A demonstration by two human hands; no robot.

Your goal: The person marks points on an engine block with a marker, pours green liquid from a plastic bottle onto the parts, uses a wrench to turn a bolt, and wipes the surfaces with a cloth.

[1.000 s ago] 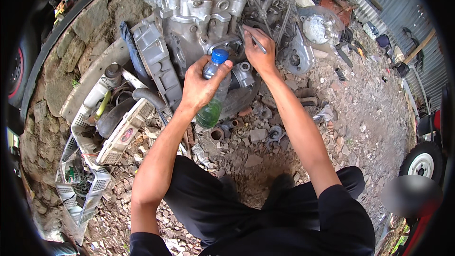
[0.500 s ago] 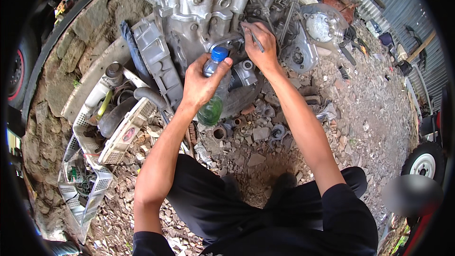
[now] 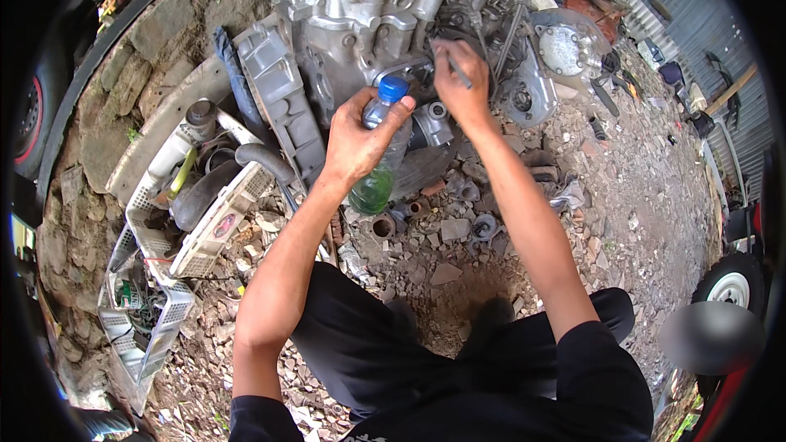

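A clear plastic bottle (image 3: 372,191) with a blue cap (image 3: 393,87) and green liquid in its bottom is gripped by my left hand (image 3: 360,135), fingers wrapped round its upper part. It leans slightly, cap up and away from me. My right hand (image 3: 460,74) is closed on a thin grey stick-like tool (image 3: 462,76), held like a pen; its far end is hidden against the engine, so its kind does not show. Both hands are at the near side of a grey metal engine (image 3: 360,16). A round metal fitting (image 3: 436,112) sits between them.
A ribbed metal cover (image 3: 278,86) leans left of the engine. Beyond it stands a broken white plastic crate (image 3: 205,237) with hoses. To the right lie a metal casing (image 3: 565,49) and tools (image 3: 604,96). Stones and small parts (image 3: 483,227) litter the ground near my feet.
The engine and nearby parts sit a little further right in view. Both hands have shifted right with them, still holding the bottle and the stick-like tool.
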